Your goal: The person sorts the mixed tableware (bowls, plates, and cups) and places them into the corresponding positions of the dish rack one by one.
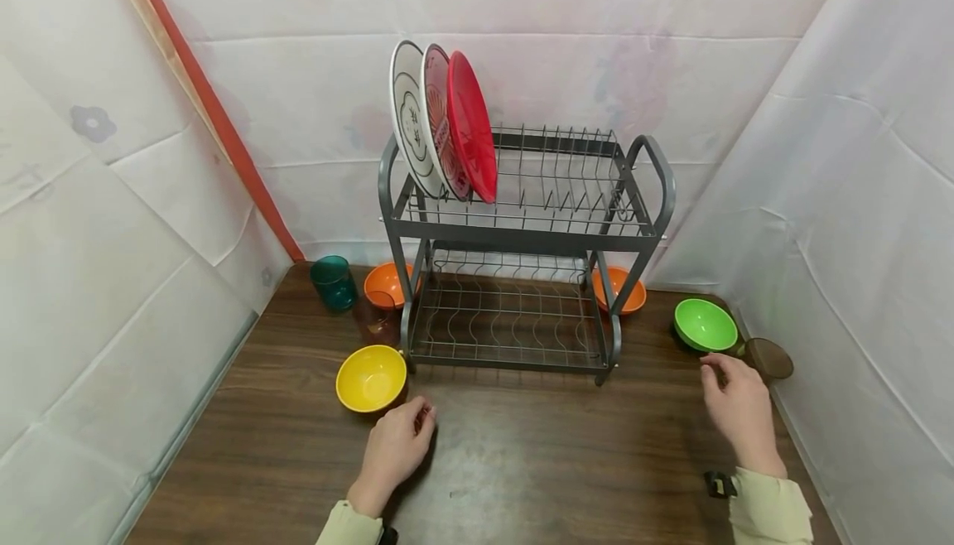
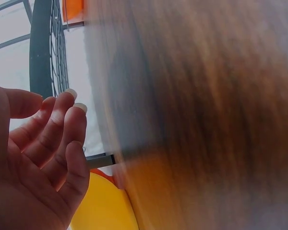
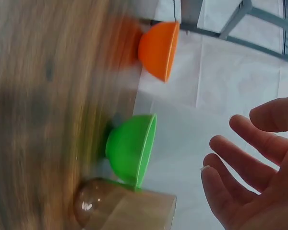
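Observation:
My left hand [image 1: 397, 446] hovers by the near right side of a yellow bowl [image 1: 371, 378], its fingers loosely curled around nothing. In the left wrist view the bowl shows just below the fingers [image 2: 76, 125]. On the right, my other hand [image 1: 739, 402] is just in front of a green bowl [image 1: 705, 325] and beside a brown see-through cup [image 1: 769, 359]; it holds nothing. The right wrist view shows its fingers relaxed, apart from the green bowl. Between the hands stands a dark two-tier dish rack [image 1: 522, 234].
A white plate [image 1: 410, 118], a pink patterned plate [image 1: 440, 127] and a red plate [image 1: 473, 127] stand at the rack's upper left. Orange bowls [image 1: 386, 283] [image 1: 622, 290] sit beside its legs. A teal cup [image 1: 334, 283] and a dark reddish see-through cup [image 1: 377, 318] are at left.

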